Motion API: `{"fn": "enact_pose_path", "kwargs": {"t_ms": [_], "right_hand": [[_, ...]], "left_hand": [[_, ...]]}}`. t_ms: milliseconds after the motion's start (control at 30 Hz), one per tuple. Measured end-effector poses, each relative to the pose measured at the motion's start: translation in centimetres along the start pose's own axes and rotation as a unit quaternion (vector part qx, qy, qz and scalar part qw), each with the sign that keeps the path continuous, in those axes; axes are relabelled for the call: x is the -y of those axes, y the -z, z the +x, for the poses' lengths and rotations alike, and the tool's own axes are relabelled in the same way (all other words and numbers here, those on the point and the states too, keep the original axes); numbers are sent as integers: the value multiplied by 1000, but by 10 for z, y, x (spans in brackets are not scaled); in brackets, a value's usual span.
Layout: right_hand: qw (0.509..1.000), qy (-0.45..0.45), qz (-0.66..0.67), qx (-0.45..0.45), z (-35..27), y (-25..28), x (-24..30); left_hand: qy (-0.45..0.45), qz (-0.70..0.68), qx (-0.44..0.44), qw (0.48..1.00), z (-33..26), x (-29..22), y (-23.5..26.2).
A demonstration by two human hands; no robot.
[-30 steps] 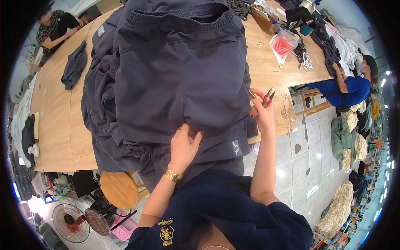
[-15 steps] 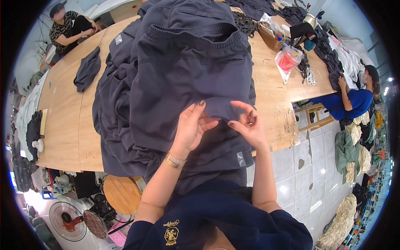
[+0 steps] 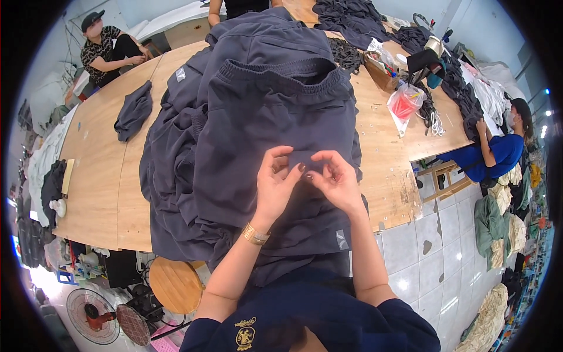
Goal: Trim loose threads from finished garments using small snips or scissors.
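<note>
A pair of dark grey elastic-waist shorts lies on top of a thick heap of similar dark garments. Its gathered waistband faces away from me and gapes a little. My left hand and my right hand are close together over the lower part of the shorts. A raised fold of the fabric runs between them, with thumbs and fingertips pinching it from either side. Below my hands a small light logo patch shows near a garment's lower corner.
The heap covers the middle of a wooden table. A dark cloth piece lies at left; a bag with a red drink stands at right. People sit at far left and right; another is behind the heap. A round stool and fan are lower left.
My hands have drawn closer together, and the fabric stretched between them has become a smaller fold. The whole view has shifted slightly, bringing a person behind the heap into sight.
</note>
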State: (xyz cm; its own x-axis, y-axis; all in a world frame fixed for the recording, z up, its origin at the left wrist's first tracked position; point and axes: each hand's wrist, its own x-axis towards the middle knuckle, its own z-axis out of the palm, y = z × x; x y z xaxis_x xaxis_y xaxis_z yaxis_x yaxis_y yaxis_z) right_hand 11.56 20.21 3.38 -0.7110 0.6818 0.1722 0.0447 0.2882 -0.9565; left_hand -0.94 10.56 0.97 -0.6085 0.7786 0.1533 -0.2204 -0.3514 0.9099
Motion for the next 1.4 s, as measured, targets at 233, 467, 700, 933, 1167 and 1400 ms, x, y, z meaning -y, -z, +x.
{"fn": "enact_pose_path", "kwargs": {"t_ms": [233,467,700,933,1167,1400], "right_hand": [[996,30,-54,-59,2,5,-24],[996,-3,-73,51,12,18,4],[989,105,-100,11,39,12,18],[992,49,79,80,41,-9,11],[976,81,96,-179,11,-9,14],[990,38,-67,-118,-8,-32,26]], "left_hand": [[14,-7,25,1000,3,1,0],[-39,139,-5,990,-2,-3,-8],[182,-172,133,959,-11,-18,0],[229,-282,88,927,-21,-35,6],[182,-362,-12,914,-14,-36,-8],[166,-352,-19,921,-18,-16,-6]]}}
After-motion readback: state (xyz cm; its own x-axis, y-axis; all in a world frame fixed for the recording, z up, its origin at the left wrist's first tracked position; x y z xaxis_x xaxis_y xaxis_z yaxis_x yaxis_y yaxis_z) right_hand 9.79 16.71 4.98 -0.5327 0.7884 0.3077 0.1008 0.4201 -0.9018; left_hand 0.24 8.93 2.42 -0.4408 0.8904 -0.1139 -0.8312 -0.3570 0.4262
